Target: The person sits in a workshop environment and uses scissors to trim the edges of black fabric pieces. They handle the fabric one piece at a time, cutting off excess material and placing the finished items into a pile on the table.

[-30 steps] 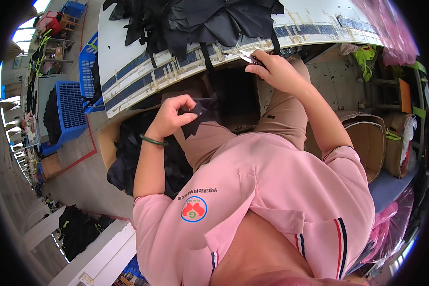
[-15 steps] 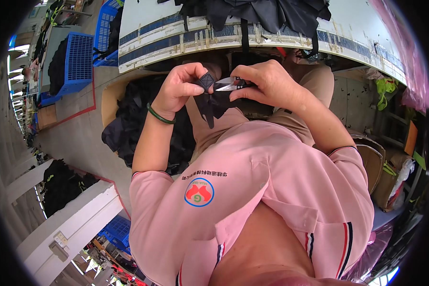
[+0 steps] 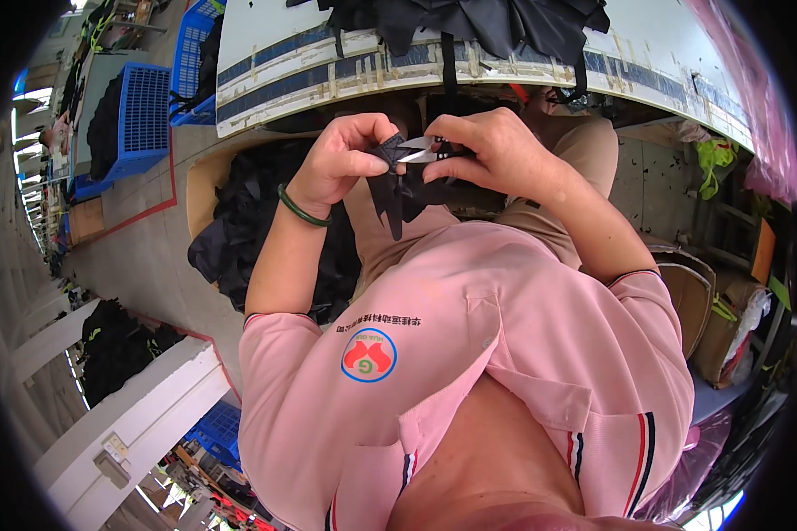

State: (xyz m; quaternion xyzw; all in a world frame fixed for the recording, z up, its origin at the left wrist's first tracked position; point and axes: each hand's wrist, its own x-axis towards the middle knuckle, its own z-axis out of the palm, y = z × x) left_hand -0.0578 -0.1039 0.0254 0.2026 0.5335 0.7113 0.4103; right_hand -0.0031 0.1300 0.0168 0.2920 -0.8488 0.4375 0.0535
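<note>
My left hand (image 3: pixel 344 161), with a dark green bangle at the wrist, pinches the stitched edge of a black fabric piece (image 3: pixel 388 199) between thumb and fingertips. The rest of the piece hangs down over my lap. My right hand (image 3: pixel 498 157) is closed round a pair of thread snips (image 3: pixel 422 146) with bright pointed blades and a black handle. The blades are parted, and their tips reach the fabric's edge beside my left fingertips. Whether they touch a thread there is too small to tell.
Just ahead, a white worktable (image 3: pixel 310 84) with taped blue strips carries a heap of black fabric pieces (image 3: pixel 505 26). More black fabric (image 3: pixel 257 212) fills a cardboard box left of my legs. Blue crates (image 3: pixel 143 111) stand at the far left. Another cardboard box (image 3: pixel 722 341) is at the right.
The snips have shifted slightly left, and their tips now meet the fabric's edge. My left hand has turned the stitched end a little. Both hands keep their grip.
</note>
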